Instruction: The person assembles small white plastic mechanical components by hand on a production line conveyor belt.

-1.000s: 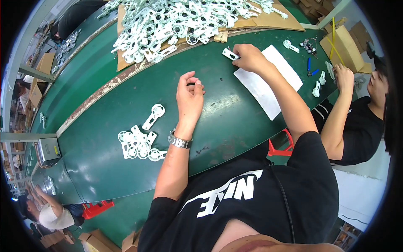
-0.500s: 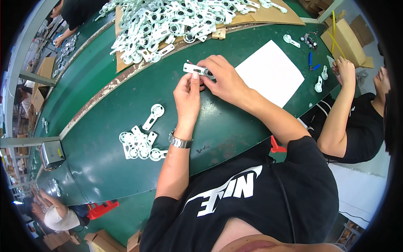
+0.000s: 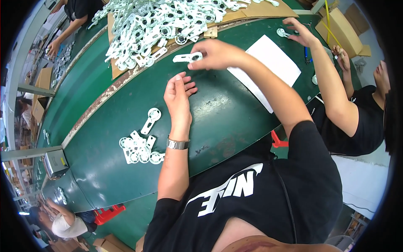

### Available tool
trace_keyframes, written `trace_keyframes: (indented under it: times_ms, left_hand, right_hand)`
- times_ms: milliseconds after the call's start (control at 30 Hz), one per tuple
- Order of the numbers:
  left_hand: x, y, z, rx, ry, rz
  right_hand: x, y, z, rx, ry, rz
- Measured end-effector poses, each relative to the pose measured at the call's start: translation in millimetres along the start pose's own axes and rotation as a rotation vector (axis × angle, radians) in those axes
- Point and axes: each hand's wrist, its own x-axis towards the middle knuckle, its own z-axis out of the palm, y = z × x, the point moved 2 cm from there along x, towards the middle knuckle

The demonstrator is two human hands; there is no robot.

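Pinched in my right hand by its ring end is a white plastic part, a flat slotted arm with a dark round centre in the ring. It hangs over the green bench, just short of a large pile of similar white parts. My left hand is off the part, palm turned up, its fingers loosely curled and apart, holding nothing. To the left of that wrist lies a small cluster of white parts, with a single white part just beyond it.
Cardboard lies under the pile, beside a small wooden block. A white sheet rests on the bench below my right forearm. At the right, a co-worker's hand reaches to another white part. A metal box stands far left.
My hands have parted. My right hand has carried the white part a little left and toward the pile, while my left hand let go and dropped back. The co-worker's arm has reached farther forward.
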Motion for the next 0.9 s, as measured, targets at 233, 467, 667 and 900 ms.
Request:
trace_keyframes:
  times_ms: [233, 467, 667, 900]
  left_hand:
    - [0.2, -3.7, 5.1, 0.144, -0.057, 0.029]
    - [-5.7, 33.9, -2.2, 0.306, 0.02, 0.24]
    - [-11.7, 118.3, -33.9, 0.54, 0.21, 0.479]
    - [-54.1, 123.1, -85.0, 1.757, -0.088, 0.112]
  right_hand:
    - [82.5, -26.1, -49.8, 0.545, 0.337, -0.107]
    - [31.8, -20.4, 27.3, 0.549, 0.178, -0.282]
    - [-16.9, 36.4, 79.9, 0.297, 0.135, -0.155]
    - [-30.6, 50.5, 84.6, 0.381, 0.247, -0.168]
